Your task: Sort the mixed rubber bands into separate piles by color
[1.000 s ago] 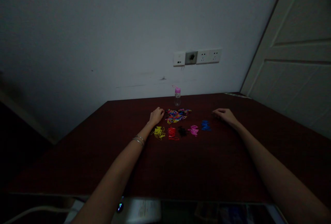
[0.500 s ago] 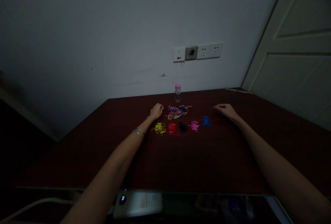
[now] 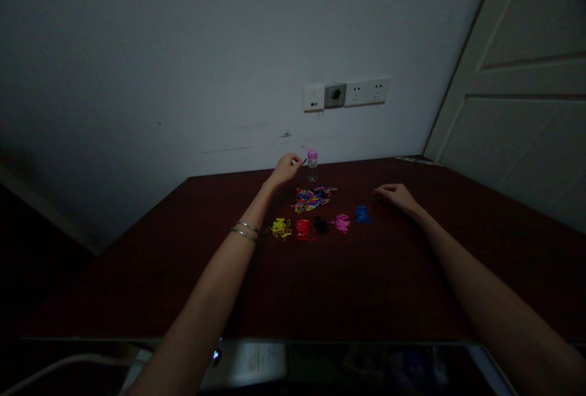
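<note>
My left hand (image 3: 288,168) is raised above the far side of the table, left of the bottle, pinching a small black elastic band (image 3: 304,162). Below it lies a mixed pile of coloured elastic bands (image 3: 312,199). Nearer me, sorted heaps form a row: yellow bands (image 3: 280,229), red bands (image 3: 304,229), black bands (image 3: 321,224), pink bands (image 3: 341,223) and blue bands (image 3: 362,214). My right hand (image 3: 394,194) rests on the table right of the blue heap, its fingers curled together; whether anything is in them is hidden.
A clear bottle (image 3: 312,173) with a pink cap stands behind the mixed pile, near the wall. Sockets and a switch (image 3: 347,94) are on the wall. At the near edge of the dark red table (image 3: 348,286) lie a pale device (image 3: 256,362) and a white cable (image 3: 86,358).
My left hand has lifted away from the left side of the mixed pile, up and rightward toward the bottle, and a black band now shows in its fingers. My right hand stays put.
</note>
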Demonstrator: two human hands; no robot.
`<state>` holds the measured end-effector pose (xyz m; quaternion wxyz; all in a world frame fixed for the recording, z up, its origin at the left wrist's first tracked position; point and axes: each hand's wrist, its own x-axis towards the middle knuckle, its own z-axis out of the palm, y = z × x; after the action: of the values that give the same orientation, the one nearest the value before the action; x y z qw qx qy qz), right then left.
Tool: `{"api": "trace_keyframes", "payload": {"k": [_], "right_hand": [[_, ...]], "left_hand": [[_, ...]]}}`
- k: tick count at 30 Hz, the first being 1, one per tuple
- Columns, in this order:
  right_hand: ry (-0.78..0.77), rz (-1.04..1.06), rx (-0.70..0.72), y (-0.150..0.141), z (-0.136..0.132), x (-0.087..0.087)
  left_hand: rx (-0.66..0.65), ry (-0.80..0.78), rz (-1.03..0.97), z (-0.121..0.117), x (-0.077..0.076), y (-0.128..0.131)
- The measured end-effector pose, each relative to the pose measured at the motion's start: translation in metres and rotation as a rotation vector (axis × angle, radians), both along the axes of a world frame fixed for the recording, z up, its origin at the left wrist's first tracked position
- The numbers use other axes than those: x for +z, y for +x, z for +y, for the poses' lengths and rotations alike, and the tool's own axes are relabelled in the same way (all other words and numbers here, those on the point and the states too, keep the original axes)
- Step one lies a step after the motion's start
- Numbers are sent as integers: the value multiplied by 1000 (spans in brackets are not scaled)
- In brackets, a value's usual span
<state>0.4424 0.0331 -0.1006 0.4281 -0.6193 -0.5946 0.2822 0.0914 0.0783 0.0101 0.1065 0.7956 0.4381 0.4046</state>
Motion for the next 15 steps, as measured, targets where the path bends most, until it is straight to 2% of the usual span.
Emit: {"api": "trace_keyframes", "payload": {"k": [5, 11, 15], "right_hand": [[10, 10, 5, 0, 0, 0], [-6, 8, -6, -2, 0, 1], [-4, 1, -10, 0, 4, -2]], "left_hand": [[-93, -3, -61, -16, 7, 8], [-104, -14, -18, -31, 7, 8], [-260, -256, 172, -42, -1, 14]]}}
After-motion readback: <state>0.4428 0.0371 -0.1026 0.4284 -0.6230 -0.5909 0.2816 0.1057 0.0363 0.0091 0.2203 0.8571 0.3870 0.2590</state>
